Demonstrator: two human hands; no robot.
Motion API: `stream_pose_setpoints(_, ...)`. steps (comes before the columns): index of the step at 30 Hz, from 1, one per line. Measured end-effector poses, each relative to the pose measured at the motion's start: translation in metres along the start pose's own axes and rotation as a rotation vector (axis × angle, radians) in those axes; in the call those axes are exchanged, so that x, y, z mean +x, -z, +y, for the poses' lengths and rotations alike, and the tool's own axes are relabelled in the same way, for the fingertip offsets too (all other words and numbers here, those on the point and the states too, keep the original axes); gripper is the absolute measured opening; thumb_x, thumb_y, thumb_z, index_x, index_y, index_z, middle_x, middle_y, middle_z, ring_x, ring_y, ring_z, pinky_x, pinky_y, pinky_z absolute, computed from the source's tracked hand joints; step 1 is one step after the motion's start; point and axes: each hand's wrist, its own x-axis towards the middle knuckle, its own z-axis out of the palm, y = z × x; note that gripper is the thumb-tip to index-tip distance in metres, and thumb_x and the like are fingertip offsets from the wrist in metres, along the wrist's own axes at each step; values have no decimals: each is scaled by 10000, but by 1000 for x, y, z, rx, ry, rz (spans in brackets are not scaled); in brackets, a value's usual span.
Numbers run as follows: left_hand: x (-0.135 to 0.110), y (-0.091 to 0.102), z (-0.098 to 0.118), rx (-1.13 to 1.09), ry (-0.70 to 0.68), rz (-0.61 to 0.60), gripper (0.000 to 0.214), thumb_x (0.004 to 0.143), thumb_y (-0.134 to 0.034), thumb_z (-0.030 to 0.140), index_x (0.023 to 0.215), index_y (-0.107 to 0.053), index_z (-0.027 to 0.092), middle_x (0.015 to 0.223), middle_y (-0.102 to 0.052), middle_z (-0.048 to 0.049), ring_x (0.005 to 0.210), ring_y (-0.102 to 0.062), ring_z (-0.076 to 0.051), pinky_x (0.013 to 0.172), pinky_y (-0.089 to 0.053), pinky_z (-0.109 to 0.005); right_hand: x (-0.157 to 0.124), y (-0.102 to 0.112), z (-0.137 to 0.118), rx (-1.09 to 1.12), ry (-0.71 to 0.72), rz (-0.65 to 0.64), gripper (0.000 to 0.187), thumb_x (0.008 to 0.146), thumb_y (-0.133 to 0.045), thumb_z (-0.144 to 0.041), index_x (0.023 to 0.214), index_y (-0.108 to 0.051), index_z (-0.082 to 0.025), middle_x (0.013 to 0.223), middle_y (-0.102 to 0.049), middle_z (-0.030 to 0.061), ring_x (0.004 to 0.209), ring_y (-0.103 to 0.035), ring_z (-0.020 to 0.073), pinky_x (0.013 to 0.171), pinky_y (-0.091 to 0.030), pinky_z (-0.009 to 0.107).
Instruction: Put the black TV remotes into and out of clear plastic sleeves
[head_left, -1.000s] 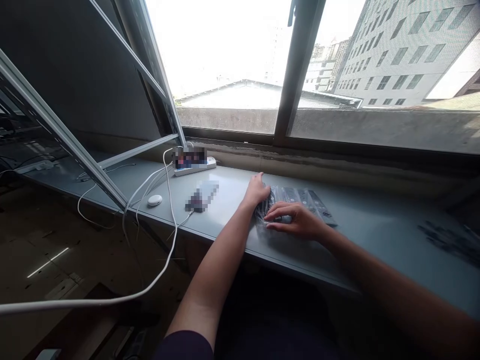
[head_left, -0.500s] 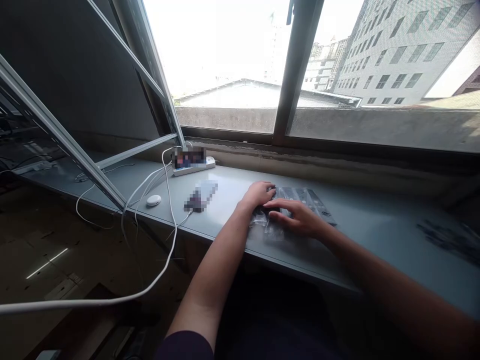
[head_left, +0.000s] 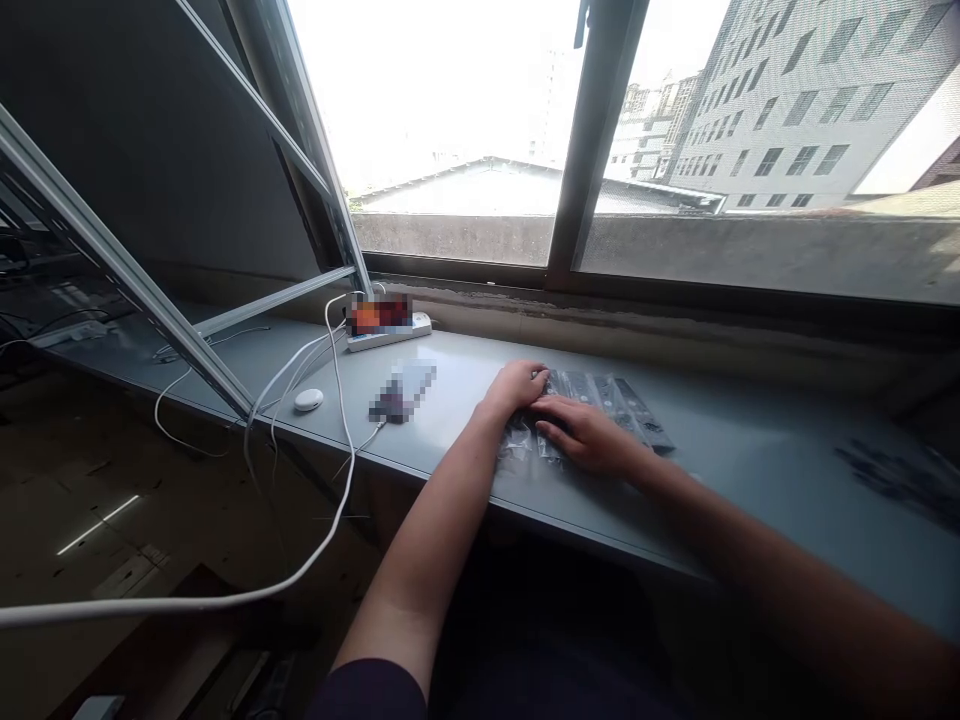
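A clear plastic bag of dark flat parts point(head_left: 615, 398) lies on the grey window ledge point(head_left: 742, 450). My left hand point(head_left: 514, 388) rests at the bag's left end, fingers curled onto the plastic. Just to the right of it, my right hand point(head_left: 589, 432) lies on the near part of the bag with its fingers stretched flat and pointing left. The two hands nearly touch. The bag's crumpled open end point(head_left: 517, 445) shows below the left hand.
A white power strip point(head_left: 390, 333) sits by the window frame with white cables point(head_left: 330, 400) trailing off the ledge. A phone point(head_left: 401, 392) and a small white puck point(head_left: 309, 400) lie left of my hands. Slanted metal rails point(head_left: 135, 270) cross the left side.
My left hand slid slightly toward me along the bag's left end. My right hand moved up and left over the bag, closer to the left hand.
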Motion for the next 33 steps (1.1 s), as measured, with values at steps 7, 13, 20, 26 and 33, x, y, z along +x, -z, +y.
stream_pose_setpoints(7, -2, 6, 7, -87, 41, -38, 394, 1125, -552, 395, 1210, -895, 222, 1264, -871, -61, 1240, -772, -232, 1131, -554, -271, 0, 13, -2, -3, 15, 93, 335, 1145, -627, -375, 1420, -801, -298, 1397, -828, 97, 1292, -794, 355, 1128, -641, 551)
stream_pose_setpoints(13, 4, -1, 0, -158, -32, -54, 427, 1133, -502, 391, 1153, -891, 215, 1232, -868, -67, 1210, -769, -239, 1158, -550, -315, -3, 26, 13, -95, 40, -3, 438, 1102, -720, -511, 1455, -800, -265, 1501, -779, 137, 1479, -681, 389, 1265, -545, 603)
stream_pose_setpoints(20, 6, -4, 2, -260, 6, -82, 533, 1148, -456, 512, 1164, -872, 179, 1172, -868, -74, 1133, -769, -236, 1104, -564, -321, -5, 9, 18, -260, -31, -145, 765, 1087, -684, -657, 1715, -594, -229, 1833, -458, 157, 1728, -351, 450, 1401, -316, 678)
stream_pose_setpoints(26, 3, -2, 5, -250, 11, -76, 555, 1136, -469, 562, 1135, -876, 184, 1113, -870, -53, 1093, -767, -234, 1062, -572, -311, -2, 0, 12, -281, -54, -110, 711, 1131, -615, -598, 1734, -549, -229, 1825, -467, 171, 1731, -347, 430, 1402, -295, 696)
stream_pose_setpoints(33, -2, 4, 8, -201, -9, -88, 549, 1144, -477, 560, 1210, -887, 201, 1201, -875, -57, 1167, -780, -240, 1091, -573, -298, -6, 23, 31, -296, -116, -83, 703, 1129, -560, -663, 1673, -632, -224, 1757, -561, 177, 1693, -416, 442, 1394, -320, 648)
